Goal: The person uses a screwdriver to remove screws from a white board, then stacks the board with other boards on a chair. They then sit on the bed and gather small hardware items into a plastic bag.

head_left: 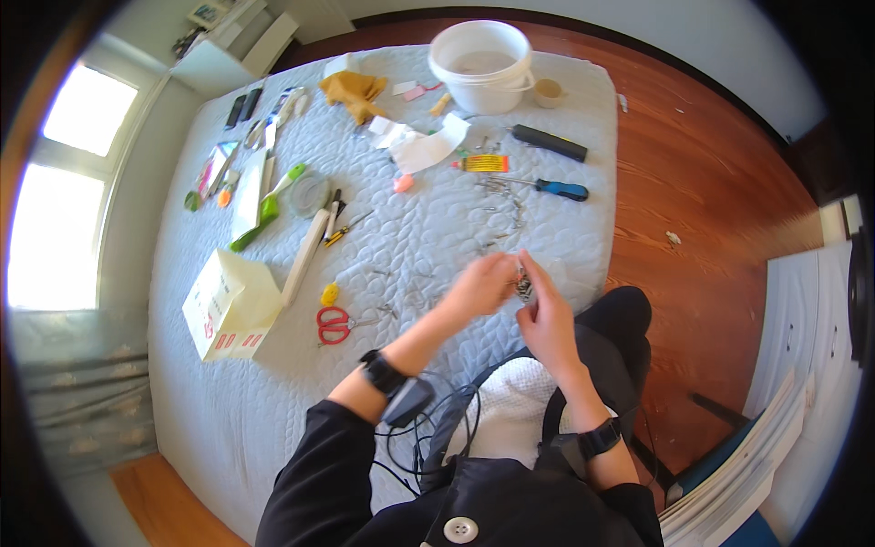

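Close in front of my body, my right hand (550, 321) is closed round a small silvery metal piece (523, 288) with dark gaps in it; its exact kind is hard to make out. My left hand (483, 284) meets it from the left with bent fingers, slightly blurred, and what its fingertips pinch is hidden. Just beyond both hands, several small metal bits (499, 214) lie scattered on the quilted cover. Red-handled scissors (334, 325) rest left of my left forearm, beside a yellow lump (330, 294).
Beyond the hands are a blue-handled screwdriver (561, 190), a yellow tube (483, 163), a black cylinder (550, 143), white paper (428, 150) and a white bucket (481, 73). At left stand a white box (232, 310) and a green-handled brush (264, 219). Black cables (424, 438) loop by my lap.
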Action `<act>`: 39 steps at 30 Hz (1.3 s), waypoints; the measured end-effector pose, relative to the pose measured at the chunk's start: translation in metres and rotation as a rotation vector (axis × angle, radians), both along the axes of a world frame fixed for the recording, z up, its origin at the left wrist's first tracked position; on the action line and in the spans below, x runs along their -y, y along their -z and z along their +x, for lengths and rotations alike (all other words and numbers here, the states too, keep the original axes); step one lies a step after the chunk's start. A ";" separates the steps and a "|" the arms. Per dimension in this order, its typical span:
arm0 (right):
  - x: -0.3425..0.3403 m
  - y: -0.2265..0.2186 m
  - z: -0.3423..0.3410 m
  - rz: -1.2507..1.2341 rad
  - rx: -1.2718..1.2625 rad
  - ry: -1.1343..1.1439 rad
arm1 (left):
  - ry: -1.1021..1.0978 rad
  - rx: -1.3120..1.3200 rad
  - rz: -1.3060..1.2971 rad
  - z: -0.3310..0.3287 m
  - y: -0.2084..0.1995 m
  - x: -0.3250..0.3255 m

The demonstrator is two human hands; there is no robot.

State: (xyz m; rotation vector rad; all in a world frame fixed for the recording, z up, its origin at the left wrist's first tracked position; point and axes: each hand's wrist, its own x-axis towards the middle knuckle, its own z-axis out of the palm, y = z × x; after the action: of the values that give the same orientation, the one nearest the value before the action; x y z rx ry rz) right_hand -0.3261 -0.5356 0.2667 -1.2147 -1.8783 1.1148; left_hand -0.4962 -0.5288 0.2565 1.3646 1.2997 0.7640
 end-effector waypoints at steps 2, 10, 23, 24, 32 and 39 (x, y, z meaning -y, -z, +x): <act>0.000 0.000 0.002 -0.051 0.012 0.039 | 0.031 -0.370 0.088 0.024 -0.011 -0.004; -0.003 0.011 0.030 -0.065 -0.139 0.132 | -0.209 -0.679 0.261 -0.092 0.023 0.012; -0.002 0.003 0.021 -0.220 -0.150 0.091 | -0.238 -0.902 0.224 -0.199 0.116 0.100; -0.002 0.004 0.020 -0.209 -0.157 0.086 | -0.270 -0.923 0.265 -0.201 0.116 0.092; 0.001 0.007 0.017 -0.096 -0.123 0.104 | -0.167 -0.733 0.292 -0.159 0.123 0.046; 0.002 -0.003 0.013 -0.101 -0.047 0.029 | 0.001 -0.911 0.174 -0.113 0.110 0.033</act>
State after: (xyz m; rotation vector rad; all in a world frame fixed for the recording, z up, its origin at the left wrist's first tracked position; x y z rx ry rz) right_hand -0.3136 -0.5375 0.2692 -1.2564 -1.7819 1.2253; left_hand -0.6094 -0.5616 0.1463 1.9603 1.9460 0.2266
